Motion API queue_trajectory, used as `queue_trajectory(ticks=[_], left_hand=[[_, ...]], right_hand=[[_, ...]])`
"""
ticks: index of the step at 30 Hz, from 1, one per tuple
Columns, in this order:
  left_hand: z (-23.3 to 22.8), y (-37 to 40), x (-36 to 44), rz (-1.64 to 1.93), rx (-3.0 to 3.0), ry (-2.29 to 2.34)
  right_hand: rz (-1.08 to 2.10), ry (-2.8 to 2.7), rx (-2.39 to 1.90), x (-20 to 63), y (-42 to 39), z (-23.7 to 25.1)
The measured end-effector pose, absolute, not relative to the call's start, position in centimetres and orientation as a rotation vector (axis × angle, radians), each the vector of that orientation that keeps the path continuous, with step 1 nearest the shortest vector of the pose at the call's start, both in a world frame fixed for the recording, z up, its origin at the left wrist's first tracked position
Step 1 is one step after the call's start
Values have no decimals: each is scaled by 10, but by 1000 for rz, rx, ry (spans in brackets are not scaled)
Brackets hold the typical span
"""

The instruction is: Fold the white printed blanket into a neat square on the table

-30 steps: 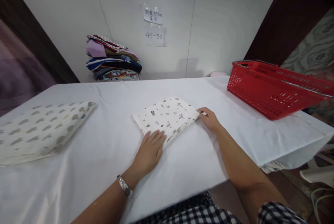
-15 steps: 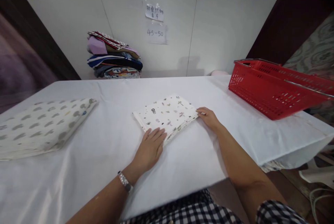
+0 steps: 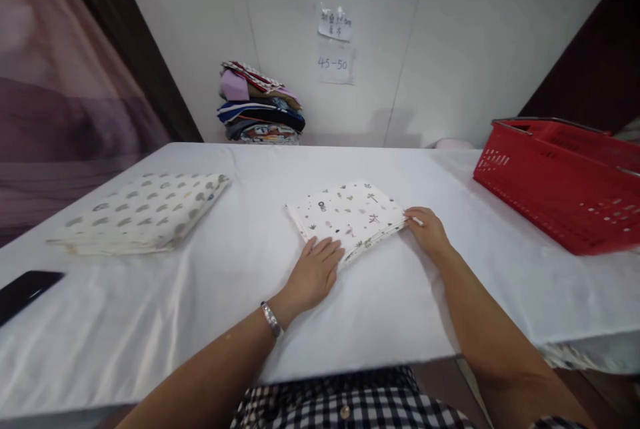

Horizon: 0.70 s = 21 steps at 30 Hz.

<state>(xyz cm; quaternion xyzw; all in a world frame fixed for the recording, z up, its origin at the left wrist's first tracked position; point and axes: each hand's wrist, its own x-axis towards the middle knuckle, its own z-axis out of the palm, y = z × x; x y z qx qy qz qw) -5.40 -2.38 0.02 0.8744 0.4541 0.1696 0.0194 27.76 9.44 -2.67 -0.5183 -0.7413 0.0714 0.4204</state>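
A folded white cloth (image 3: 345, 212), printed with small palms and other motifs, lies flat on the white-covered table before me. My left hand (image 3: 316, 272), with a silver bracelet at the wrist, rests with fingers stretched over the cloth's near left corner. At the cloth's right corner, my right hand (image 3: 427, 229) pinches the folded layers between thumb and fingers. Off to the left sits another folded white cloth (image 3: 150, 209) with grey-green spots, touched by neither hand.
A red plastic basket (image 3: 555, 182) with metal handles stands on the right of the table (image 3: 250, 295). Against the back wall is a stack of folded fabrics (image 3: 263, 105). Two paper notes (image 3: 335, 63) hang above. A black phone (image 3: 30, 289) lies at the left edge.
The view has turned left, so everything appears shifted right and the phone has come into sight. Both hands keep their places on the printed cloth.
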Motion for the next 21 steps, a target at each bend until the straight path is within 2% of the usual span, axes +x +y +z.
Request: queue_trajectory(ticks=[4, 11, 17, 21], left_hand=[[-1, -26, -53, 532, 2718, 1409], [-7, -27, -52, 601, 2715, 1407], [-7, -29, -51, 678, 2688, 1387], [-5, -29, -50, 731, 2675, 1391]], right_hand=[[26, -2027, -1121, 248, 79, -13], [253, -2401, -1195, 225, 70, -13], [58, -2312, -1178, 216, 62, -17], [145, -2479, -1103, 199, 49, -19]])
